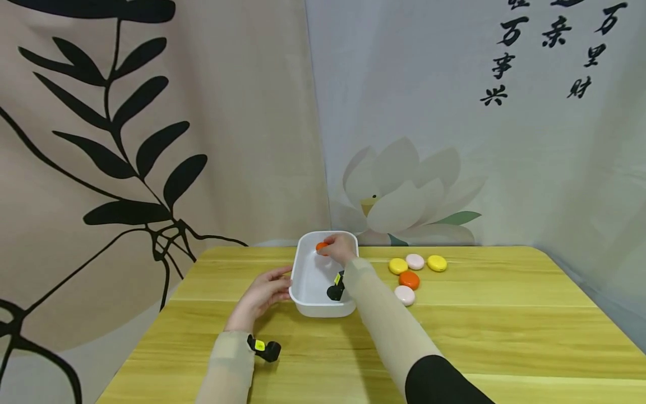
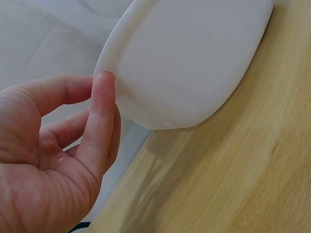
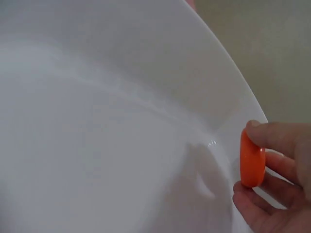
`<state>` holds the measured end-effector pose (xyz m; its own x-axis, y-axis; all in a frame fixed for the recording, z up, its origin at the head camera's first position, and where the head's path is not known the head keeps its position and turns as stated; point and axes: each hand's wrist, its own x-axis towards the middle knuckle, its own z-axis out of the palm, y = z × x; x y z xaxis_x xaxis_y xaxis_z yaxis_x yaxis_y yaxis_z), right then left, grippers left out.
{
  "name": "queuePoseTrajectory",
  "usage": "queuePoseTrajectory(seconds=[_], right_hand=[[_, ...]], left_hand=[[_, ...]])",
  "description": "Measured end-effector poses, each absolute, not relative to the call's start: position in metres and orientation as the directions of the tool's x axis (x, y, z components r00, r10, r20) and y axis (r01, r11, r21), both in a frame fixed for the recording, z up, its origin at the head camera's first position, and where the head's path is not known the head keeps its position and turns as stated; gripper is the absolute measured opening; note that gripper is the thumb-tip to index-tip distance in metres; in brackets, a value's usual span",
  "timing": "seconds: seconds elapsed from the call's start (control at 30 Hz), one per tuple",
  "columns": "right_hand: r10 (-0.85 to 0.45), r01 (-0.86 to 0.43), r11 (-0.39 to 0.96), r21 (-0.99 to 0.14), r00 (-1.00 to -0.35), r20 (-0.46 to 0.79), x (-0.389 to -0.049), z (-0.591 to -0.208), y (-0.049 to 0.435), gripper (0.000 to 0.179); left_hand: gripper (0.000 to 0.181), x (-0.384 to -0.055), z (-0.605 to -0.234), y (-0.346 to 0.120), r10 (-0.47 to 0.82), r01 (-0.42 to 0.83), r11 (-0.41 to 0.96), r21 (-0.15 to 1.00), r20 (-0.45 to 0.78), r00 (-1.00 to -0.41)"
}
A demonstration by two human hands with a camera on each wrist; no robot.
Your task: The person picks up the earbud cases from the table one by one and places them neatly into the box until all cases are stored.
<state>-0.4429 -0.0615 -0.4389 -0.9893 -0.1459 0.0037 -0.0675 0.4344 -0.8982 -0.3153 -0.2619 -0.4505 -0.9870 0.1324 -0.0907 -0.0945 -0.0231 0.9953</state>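
Observation:
A white rectangular container (image 1: 317,278) with rounded corners stands on the table. Inside its far end, my right hand (image 1: 341,248) pinches a glossy orange disc (image 3: 251,162) between thumb and fingers. The right wrist view has that disc on edge, close to the container's inner wall (image 3: 214,97). My left hand (image 1: 264,292) is at the container's left side, its fingertips (image 2: 103,80) against the outer wall near the rim, fingers only slightly bent.
Right of the container lie two yellow discs (image 1: 437,263), two pale pink discs (image 1: 405,295) and another orange disc (image 1: 409,280). They rest on the wooden table (image 1: 479,331). A printed curtain (image 1: 262,112) hangs behind the table's far edge.

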Motion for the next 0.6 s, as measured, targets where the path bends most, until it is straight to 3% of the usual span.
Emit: queuePoseTrajectory(seconds=[0.27, 0.6], right_hand=[[-0.136, -0.024, 0.456, -0.889, -0.990, -0.043, -0.4456, -0.4424, -0.0600, 0.036], [-0.212, 0.009, 0.501, -0.866, -0.968, -0.133, -0.4421, -0.4385, -0.0597, 0.043]], left_hand=[[0.052, -0.3160, -0.4517, -0.2615, 0.136, -0.097, -0.032, 0.995, -0.091, -0.986], [0.053, -0.3168, -0.4513, -0.2621, 0.144, -0.099, -0.040, 0.994, -0.092, -0.985]])
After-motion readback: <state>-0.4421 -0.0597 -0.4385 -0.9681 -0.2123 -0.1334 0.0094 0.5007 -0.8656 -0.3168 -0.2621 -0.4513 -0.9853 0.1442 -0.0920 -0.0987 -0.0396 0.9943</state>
